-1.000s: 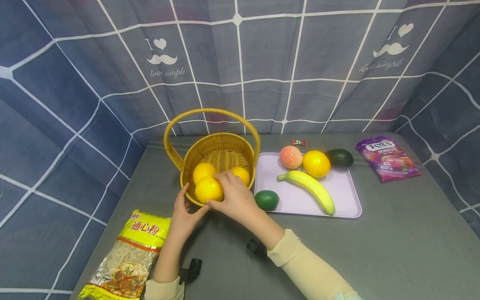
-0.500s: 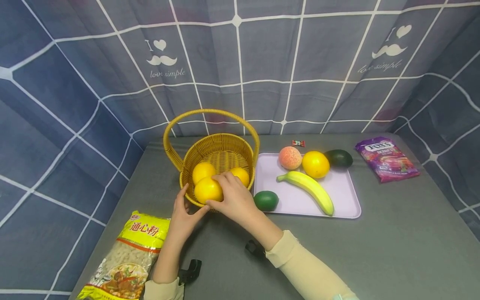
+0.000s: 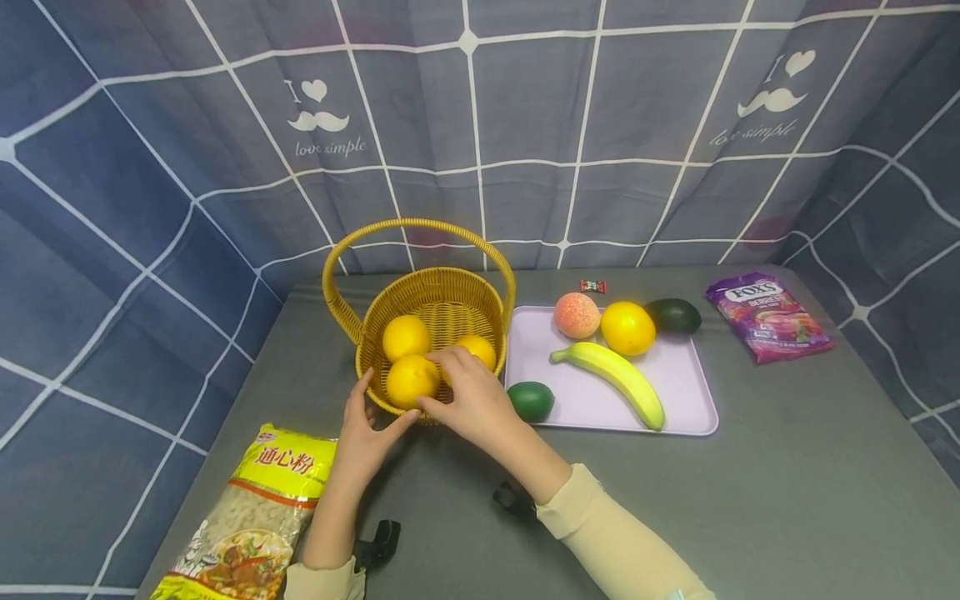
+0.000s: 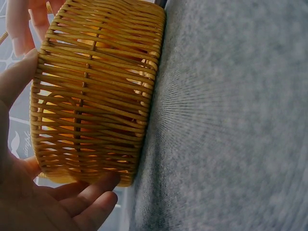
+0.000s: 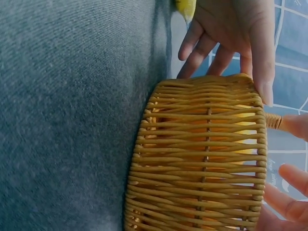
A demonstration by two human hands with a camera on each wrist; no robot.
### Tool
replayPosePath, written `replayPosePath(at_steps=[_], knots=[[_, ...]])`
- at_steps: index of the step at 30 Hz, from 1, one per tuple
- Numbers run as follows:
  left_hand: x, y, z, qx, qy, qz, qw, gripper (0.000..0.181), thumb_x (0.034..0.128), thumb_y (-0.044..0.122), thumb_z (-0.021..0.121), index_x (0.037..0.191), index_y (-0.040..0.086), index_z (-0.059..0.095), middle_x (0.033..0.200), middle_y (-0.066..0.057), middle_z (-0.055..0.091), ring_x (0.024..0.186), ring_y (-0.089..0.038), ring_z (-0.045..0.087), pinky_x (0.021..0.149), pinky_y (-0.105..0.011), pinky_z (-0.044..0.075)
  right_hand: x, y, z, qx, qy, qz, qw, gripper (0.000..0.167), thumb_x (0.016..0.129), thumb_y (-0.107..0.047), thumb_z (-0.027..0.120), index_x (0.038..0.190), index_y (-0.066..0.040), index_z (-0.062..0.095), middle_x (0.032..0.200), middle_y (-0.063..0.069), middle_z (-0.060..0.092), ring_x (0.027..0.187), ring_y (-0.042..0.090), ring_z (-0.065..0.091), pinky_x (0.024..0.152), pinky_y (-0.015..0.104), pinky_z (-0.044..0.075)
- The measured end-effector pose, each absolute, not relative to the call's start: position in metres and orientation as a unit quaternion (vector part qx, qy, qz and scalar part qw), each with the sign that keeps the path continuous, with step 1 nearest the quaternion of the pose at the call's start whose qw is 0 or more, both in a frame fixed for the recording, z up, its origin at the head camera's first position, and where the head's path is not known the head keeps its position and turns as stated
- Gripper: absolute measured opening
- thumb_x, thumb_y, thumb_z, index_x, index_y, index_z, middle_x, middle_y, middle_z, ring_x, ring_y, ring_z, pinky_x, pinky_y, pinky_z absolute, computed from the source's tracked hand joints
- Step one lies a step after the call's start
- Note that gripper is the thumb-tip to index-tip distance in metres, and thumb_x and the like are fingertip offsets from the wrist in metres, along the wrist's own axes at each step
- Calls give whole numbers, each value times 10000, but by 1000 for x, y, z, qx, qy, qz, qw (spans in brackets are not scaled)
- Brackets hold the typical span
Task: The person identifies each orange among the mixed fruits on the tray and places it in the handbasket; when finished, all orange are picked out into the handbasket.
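In the head view, a yellow wicker basket [image 3: 465,292] with a tall hoop handle holds three yellow-orange fruits that look like oranges. My left hand [image 3: 367,433] grips the basket's near left side, its thumb on the rim and its fingers around the wall in the left wrist view. My right hand [image 3: 476,400] reaches over the near rim, fingers spread beside the front orange [image 3: 412,382]. The back orange [image 3: 407,338] is in plain sight, while the right orange [image 3: 477,352] is partly covered by that hand. In the right wrist view, the right fingers [image 5: 293,178] stand apart, nothing visible between them.
Right of the basket lies a lilac tray [image 3: 693,408] with a peach [image 3: 577,315], another orange [image 3: 628,327], a banana [image 3: 611,371], an avocado [image 3: 673,317] and a green fruit [image 3: 530,402]. A pasta bag [image 3: 258,500], purple candy bag [image 3: 768,317] and small wrapped candy [image 3: 592,286] lie around.
The front orange has sunk slightly lower in the basket and turned, showing its tip. My right fingers have come away from it. The left hand stays on the basket.
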State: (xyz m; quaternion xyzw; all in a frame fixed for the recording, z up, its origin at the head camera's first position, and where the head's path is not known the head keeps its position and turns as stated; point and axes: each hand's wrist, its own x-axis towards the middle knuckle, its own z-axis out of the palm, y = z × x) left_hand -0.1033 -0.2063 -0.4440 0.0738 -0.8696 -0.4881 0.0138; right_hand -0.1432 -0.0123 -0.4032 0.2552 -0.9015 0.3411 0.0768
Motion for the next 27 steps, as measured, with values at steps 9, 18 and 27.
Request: replayPosePath(at_steps=[9, 18, 27], knots=[[-102, -207, -443, 74, -872, -484, 14, 1021, 799, 466, 764, 1552, 195, 130, 1550, -203, 152, 1304, -448, 363, 1037, -565, 352, -141, -1, -396, 250, -894, 363, 82, 614, 829, -416, 737, 1342, -143, 537, 1330, 8, 530, 1213, 198, 503, 989, 424, 445], [-102, -206, -444, 78, -872, -483, 12, 1032, 789, 477, 769, 1554, 220, 126, 1553, -195, 149, 1297, -445, 374, 1013, -588, 367, -137, 28, -385, 242, -876, 398, 126, 603, 810, -352, 768, 1335, -147, 554, 1297, 6, 550, 1133, 174, 528, 910, 372, 490], [-103, -206, -443, 79, -873, -481, 7, 1033, 788, 491, 764, 1555, 246, 116, 1560, -185, 138, 1300, -438, 372, 1007, -588, 373, -139, 56, -379, 248, -845, 442, 171, 614, 797, -278, 790, 1338, -131, 541, 1286, 36, 554, 1076, 186, 553, 854, 349, 528]])
